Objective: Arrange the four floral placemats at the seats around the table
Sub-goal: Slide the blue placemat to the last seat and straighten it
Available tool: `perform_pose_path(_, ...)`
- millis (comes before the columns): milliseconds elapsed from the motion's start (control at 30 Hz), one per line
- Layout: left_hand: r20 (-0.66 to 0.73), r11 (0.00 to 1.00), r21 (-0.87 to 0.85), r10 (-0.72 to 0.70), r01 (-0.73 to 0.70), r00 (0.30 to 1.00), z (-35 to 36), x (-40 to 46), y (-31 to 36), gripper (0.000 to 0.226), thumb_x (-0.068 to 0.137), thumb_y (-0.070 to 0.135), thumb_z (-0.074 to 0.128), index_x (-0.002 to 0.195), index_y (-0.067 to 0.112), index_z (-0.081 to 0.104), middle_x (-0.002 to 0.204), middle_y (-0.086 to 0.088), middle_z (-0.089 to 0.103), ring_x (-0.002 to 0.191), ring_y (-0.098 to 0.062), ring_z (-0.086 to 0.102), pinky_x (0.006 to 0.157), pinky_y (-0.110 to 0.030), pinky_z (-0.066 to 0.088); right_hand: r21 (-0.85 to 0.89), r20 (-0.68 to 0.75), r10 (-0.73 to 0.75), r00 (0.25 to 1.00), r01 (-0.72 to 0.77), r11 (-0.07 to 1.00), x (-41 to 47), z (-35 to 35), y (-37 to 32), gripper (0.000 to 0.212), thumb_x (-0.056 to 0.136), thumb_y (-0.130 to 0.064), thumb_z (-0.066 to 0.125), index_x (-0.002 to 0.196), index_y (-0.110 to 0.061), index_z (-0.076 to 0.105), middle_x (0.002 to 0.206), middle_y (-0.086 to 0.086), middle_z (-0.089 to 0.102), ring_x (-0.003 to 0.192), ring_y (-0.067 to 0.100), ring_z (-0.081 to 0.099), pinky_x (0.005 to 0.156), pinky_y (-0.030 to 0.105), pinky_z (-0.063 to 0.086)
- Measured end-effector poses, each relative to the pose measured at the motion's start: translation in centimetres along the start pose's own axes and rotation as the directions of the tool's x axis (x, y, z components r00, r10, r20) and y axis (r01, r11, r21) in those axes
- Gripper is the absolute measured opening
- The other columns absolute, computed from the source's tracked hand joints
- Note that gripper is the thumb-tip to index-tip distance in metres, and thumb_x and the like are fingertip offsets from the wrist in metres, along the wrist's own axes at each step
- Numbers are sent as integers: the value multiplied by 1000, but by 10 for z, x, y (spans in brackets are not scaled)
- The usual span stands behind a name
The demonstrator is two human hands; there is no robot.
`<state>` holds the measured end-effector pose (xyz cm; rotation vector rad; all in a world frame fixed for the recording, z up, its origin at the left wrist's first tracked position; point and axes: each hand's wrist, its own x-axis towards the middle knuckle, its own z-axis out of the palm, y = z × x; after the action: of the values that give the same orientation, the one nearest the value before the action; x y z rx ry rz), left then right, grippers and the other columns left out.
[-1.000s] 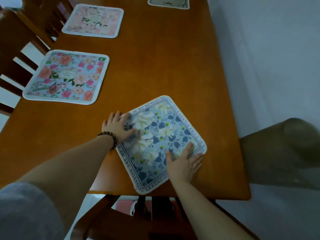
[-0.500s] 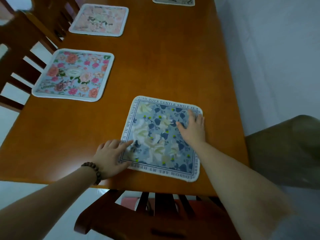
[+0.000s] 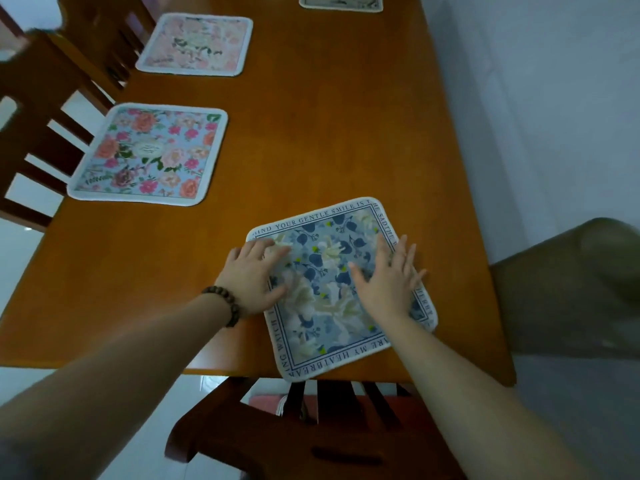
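Head view: your left hand [image 3: 254, 277] and right hand [image 3: 389, 282] lie spread flat on the blue-and-white floral square cloth placemat [image 3: 341, 287], which sits skewed at the near edge of the orange-brown wooden tabletop [image 3: 311, 133]. Rotate it square to that edge.

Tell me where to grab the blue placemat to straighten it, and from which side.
Probably best to pinch the blue placemat at its near corner, coming from the table's near edge: the mat lies flat and skewed, and that corner reaches the edge, so fingers can likely slip under there. The left hand and right hand lie flat on top.
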<state>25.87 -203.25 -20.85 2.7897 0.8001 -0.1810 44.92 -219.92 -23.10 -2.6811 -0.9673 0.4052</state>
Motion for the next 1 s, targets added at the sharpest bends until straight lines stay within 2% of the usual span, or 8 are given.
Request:
perform_pose_path(100,85,992,43,-121,118,989,-5,35,-6,81,83,67,43,150,37,8,159,-4,7,145,-24,3,114,-51,12,-74,50,61,997,-57,996,-39,12,5,83,83,-76,17,151,-33,-6,157,6,-20,141,30,-26,106,66,-12)
perform_pose_path(200,157,979,52,-202,197,967,-6,60,-13,88,80,76,38,150,39,-2,160,-3,-8,145,-24,-8,115,-54,6,-87,56,177,983,-172,981,-60,21,16,82,85,-75,20,150,-34,-10,156,5,-22,140,29,-29,105,68,-12)
perform_pose_path(367,268,961,1,-265,275,926,1,80,-18,91,77,80,37,149,40,-2,160,1,-4,146,-26,-4,114,-56,7,52,77,321,944,-326,944,-72,29,19,81,88,-71,29,150,-35,-10,157,6,-21,141,29,-25,107,69,-5)
perform_pose_path(433,305,955,-40,-268,293,914,3,81,-19,92,76,80,40,149,41,0,160,2,-1,146,-26,-1,114,-55,10,95,76,320,944,-326,941,-71,31,17,79,90,-66,33,151,-34,-7,158,7,-17,142,28,-23,109,66,-6)
perform_pose_path(667,272,973,22,-226,229,935,7,45,-20,88,77,76,43,148,40,5,157,-1,16,140,-28,18,108,-51,28,-11,97,153,983,-153,988,-27,20,29,73,92,-65,30,152,-31,7,160,6,-7,145,26,-13,106,65,-10)
perform_pose_path(767,263,975,-20,-209,222,942,8,13,-23,83,80,66,47,148,40,7,151,-2,26,134,-26,25,102,-46,36,-72,158,39,987,-28,997,17,5,40,72,91,-66,30,152,-32,11,160,1,-4,145,23,-11,107,66,-7)
perform_pose_path(867,249,983,-14,-173,182,953,11,-17,-15,83,80,65,48,148,38,10,140,-1,36,123,-21,34,94,-40,41,-90,274,-79,958,107,990,65,-9,49,75,88,-70,34,151,-34,13,160,-6,-5,145,20,-8,106,68,-3)
perform_pose_path(1000,234,988,2,-148,151,961,22,-40,9,81,78,69,43,147,40,11,127,3,39,113,-18,40,90,-36,38,-110,374,-190,908,247,963,102,-21,54,77,87,-71,35,151,-34,14,160,-8,-3,145,17,-5,107,69,1)
